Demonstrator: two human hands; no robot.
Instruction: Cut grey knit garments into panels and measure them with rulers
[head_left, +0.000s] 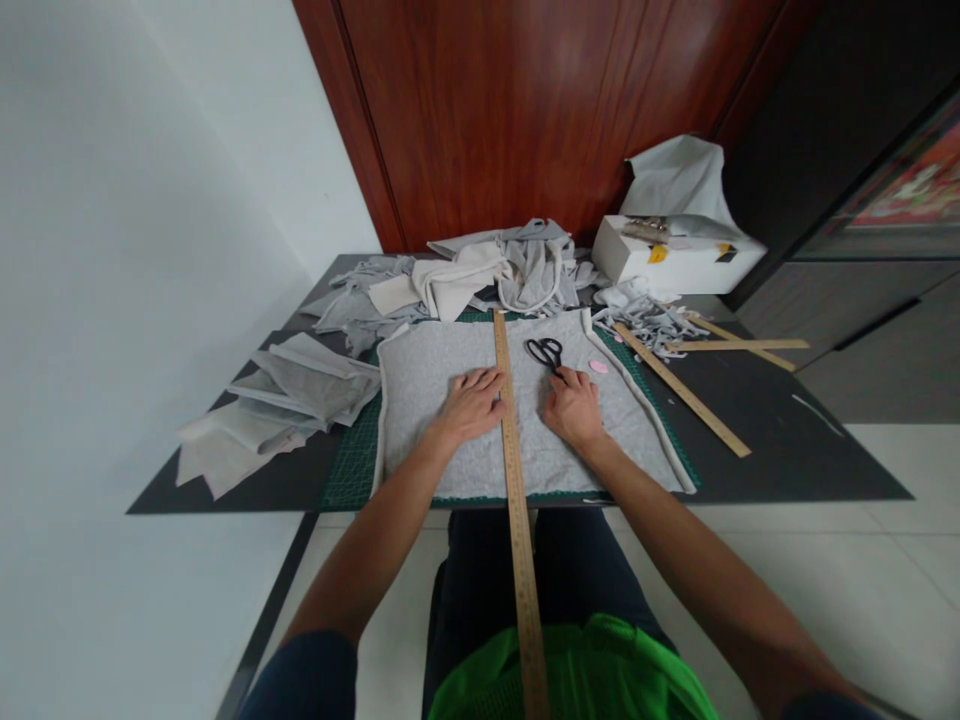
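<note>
A rectangle of light grey knit fabric (420,400) with rolled pale side edges lies flat on a green cutting mat (349,470). A long wooden ruler (514,470) runs lengthwise over its middle and past the table's front edge toward my body. My left hand (474,402) lies flat on the fabric, fingers stretched out, its fingertips touching the ruler's left edge. To the right of the ruler, my right hand (574,408) is closed around the blade end of black-handled scissors (545,352). The handle loops point away from me; the blades are hidden by the hand.
Folded grey cloth (315,375) lies at the left, with heaped fabric (517,265) along the back. Fabric scraps (645,315), a wooden ruler (682,390) and two crossed wooden strips (742,345) lie right. A white box (675,255) stands behind. A pink disc (598,367) rests on the fabric.
</note>
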